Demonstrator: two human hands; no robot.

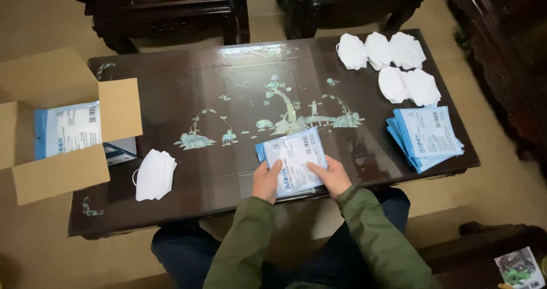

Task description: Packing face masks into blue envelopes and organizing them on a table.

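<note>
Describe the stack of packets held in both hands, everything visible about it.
The stack of packets is a small sheaf of flat rectangular pouches, white-faced with blue edges and dark printed panels, seemingly glossy plastic film. They are fanned slightly, tilted with the top leaning left, resting low over the dark inlaid table near its front edge. The left hand grips the lower left corner, thumb on top; the right hand holds the lower right edge.

Box [57,169] left of table [228,95]; masks [393,66] and packets [424,135] right.
</note>
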